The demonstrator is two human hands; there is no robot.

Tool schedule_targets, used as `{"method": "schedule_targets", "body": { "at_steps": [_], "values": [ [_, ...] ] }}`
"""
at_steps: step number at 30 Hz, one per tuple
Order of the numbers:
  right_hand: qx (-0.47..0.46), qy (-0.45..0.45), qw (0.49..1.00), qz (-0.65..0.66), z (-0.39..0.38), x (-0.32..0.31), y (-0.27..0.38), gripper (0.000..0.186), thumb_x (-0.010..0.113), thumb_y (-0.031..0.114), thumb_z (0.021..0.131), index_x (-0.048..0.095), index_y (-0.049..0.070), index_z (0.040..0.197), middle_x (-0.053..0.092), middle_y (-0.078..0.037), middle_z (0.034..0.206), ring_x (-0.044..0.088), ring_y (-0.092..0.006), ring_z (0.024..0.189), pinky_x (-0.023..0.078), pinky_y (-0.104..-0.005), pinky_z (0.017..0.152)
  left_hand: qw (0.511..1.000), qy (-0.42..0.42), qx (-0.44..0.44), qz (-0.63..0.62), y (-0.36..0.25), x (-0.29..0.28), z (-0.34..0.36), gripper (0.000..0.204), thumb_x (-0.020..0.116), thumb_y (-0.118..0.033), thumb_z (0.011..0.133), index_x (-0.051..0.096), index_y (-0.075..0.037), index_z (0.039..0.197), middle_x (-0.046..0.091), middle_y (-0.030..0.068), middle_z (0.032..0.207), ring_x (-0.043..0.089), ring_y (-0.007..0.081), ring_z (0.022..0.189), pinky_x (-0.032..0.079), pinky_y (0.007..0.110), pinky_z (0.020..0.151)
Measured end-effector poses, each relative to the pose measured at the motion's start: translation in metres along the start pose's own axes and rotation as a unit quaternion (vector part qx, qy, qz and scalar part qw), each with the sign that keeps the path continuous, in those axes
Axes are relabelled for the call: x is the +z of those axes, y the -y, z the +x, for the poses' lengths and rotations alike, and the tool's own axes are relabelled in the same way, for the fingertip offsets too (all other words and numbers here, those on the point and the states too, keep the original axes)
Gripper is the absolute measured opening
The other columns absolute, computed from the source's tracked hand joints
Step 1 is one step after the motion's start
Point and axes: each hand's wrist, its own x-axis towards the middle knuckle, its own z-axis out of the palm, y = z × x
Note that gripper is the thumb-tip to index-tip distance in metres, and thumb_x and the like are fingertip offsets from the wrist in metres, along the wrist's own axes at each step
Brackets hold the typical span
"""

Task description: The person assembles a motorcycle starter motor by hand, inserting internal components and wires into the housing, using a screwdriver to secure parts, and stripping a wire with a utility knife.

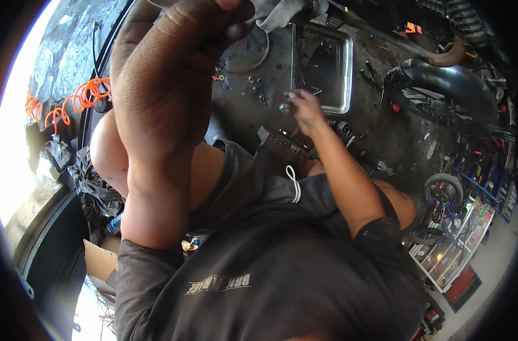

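Note:
My left hand is raised very large and close to the camera, its fingers bent at the top edge and partly cut off; what they hold, if anything, is hidden. My right hand is over the dark floor beside a rectangular metal tray, fingers curled around a small dark, shiny piece too small to name. A few tools lie in the tray. Below that hand are a box of small hardware and some dark round parts. I sit low, legs bent.
A motorcycle wheel and fender stand at upper right. Orange coiled hose runs along the left, near dark cloths and cardboard. A small blue bike, display case and blue rack are at right.

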Motion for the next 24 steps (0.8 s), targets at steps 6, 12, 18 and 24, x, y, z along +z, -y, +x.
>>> {"method": "schedule_targets", "body": {
  "at_steps": [6, 12, 18, 24],
  "values": [
    [-0.065, 0.019, 0.997, -0.044, -0.096, -0.034, 0.076, 0.024, 0.066, -0.002, 0.085, 0.061, 0.002, 0.108, 0.064, -0.006, 0.099, 0.062, -0.0127, 0.083, 0.052, -0.0278, 0.076, 0.996, -0.013, -0.041, 0.073, 0.009, -0.005, 0.006, 0.028, 0.056, -0.007, 0.091, 0.056, 0.006, 0.116, 0.065, 0.0148, 0.105, 0.062, 0.0251, 0.096, 0.047, 0.038, 0.092],
    [-0.157, 0.011, 0.987, 0.005, -0.152, -0.022, 0.125, 0.016, 0.064, -0.006, 0.084, 0.065, -0.001, 0.099, 0.065, -0.009, 0.095, 0.064, -0.0150, 0.083, 0.053, -0.0292, 0.077, 0.972, -0.019, -0.077, 0.220, 0.029, 0.026, 0.006, 0.044, 0.067, -0.004, 0.082, 0.055, 0.005, 0.123, 0.066, 0.0115, 0.106, 0.065, 0.0199, 0.090, 0.051, 0.031, 0.082],
    [-0.393, 0.000, 0.903, -0.172, -0.197, 0.018, 0.186, 0.019, 0.066, -0.009, 0.078, 0.068, -0.002, 0.096, 0.068, -0.009, 0.089, 0.063, -0.0139, 0.072, 0.053, -0.0301, 0.067, 0.970, 0.041, -0.121, 0.205, 0.051, 0.041, -0.003, 0.059, 0.079, -0.004, 0.072, 0.055, 0.005, 0.125, 0.066, 0.0116, 0.114, 0.063, 0.0193, 0.106, 0.047, 0.031, 0.096],
    [-0.649, -0.007, 0.613, -0.450, -0.201, 0.057, 0.226, 0.030, 0.076, -0.007, 0.073, 0.063, -0.002, 0.100, 0.068, -0.013, 0.092, 0.067, -0.0215, 0.076, 0.054, -0.0287, 0.062, 0.963, 0.080, -0.136, 0.220, 0.063, 0.054, -0.016, 0.060, 0.075, 0.002, 0.073, 0.052, 0.005, 0.128, 0.064, 0.0076, 0.114, 0.061, 0.0120, 0.102, 0.051, 0.029, 0.092]
  ]
}}
